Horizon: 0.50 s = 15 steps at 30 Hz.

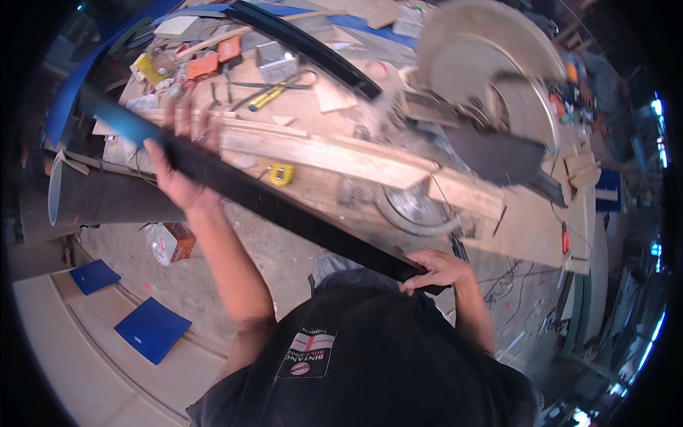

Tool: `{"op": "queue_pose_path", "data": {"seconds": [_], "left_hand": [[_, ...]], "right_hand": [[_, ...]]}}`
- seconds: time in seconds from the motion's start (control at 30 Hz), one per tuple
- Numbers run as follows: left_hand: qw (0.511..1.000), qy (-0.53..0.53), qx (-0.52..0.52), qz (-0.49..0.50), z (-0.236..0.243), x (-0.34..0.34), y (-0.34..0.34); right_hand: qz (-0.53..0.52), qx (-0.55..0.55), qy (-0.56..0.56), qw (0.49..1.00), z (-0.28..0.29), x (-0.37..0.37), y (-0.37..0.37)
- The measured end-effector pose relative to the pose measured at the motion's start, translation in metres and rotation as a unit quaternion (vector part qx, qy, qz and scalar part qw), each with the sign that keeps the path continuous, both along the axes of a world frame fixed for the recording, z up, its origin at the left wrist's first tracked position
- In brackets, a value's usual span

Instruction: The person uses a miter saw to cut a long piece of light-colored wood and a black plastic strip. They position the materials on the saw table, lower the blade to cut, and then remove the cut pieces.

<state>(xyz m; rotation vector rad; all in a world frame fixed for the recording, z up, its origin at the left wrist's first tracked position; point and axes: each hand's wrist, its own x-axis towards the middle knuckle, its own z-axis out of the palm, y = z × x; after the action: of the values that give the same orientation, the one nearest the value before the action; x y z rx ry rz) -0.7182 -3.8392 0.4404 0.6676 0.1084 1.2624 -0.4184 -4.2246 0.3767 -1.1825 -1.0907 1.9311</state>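
I hold a long dark bar (270, 213) diagonally in front of me. My left hand (181, 164) supports it toward its far upper-left end, thumb on the near side and fingers rising behind it. My right hand (435, 270) grips it at the lower-right end. Beyond the bar lie a long pale timber (320, 153) and a yellow tape measure (281, 174). Behind them, a miter saw (498, 146) with a large toothed blade stands on the workbench (533, 235).
Another dark bar (306, 50) lies across the cluttered bench, among orange cases (202, 65) and a yellow-handled tool (267, 97). A large grey tube (96, 192) sits at left. Blue panels (153, 329) lie lower left; a bagged box (174, 242) and cables (509, 277) are on the floor.
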Motion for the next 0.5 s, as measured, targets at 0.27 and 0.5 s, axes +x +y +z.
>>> {"op": "queue_pose_path", "data": {"seconds": [0.27,0.5], "left_hand": [[0.949,0.147,-0.262,0.100,-0.087,0.082,-0.245],[0.927,0.166,-0.336,0.023,-0.125,0.172,-0.377]], "right_hand": [[-0.089,0.083,-0.470,0.874,0.005,0.020,-0.139],[-0.133,0.099,-0.514,0.841,-0.015,0.059,-0.221]]}}
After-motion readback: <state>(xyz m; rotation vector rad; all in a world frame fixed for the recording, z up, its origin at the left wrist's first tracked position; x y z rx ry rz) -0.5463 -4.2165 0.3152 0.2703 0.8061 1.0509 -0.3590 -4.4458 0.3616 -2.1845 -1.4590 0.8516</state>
